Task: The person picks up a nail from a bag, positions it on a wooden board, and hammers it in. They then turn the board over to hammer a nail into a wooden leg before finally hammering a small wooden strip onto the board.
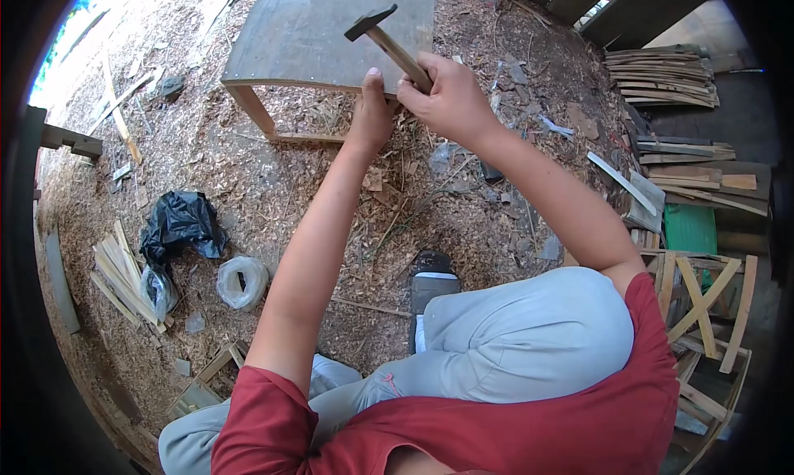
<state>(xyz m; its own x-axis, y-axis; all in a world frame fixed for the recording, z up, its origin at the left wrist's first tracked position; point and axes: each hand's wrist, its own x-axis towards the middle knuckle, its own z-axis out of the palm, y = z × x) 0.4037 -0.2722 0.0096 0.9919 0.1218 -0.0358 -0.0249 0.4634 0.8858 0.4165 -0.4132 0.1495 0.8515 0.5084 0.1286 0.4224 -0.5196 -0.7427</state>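
Observation:
A hammer (pixel 396 52) with a wooden handle and dark metal head is gripped in my right hand (pixel 448 99). Its head is up and to the left, over the grey top of a low wooden table (pixel 331 28). My left hand (pixel 372 118) holds the near edge of that table, thumb on the upper side and the other fingers mostly hidden below. Under the top, a wooden leg (pixel 252 111) and a low rail show on the left. Both hands are close together near the table's right front corner.
Wood shavings cover the ground. A black plastic bag (pixel 184 225), a clear plastic roll (pixel 242 282) and wood strips (pixel 124 272) lie at left. Stacked slats (pixel 664 76) and a wooden frame (pixel 703 310) stand at right. My shoe (pixel 434 286) is below my hands.

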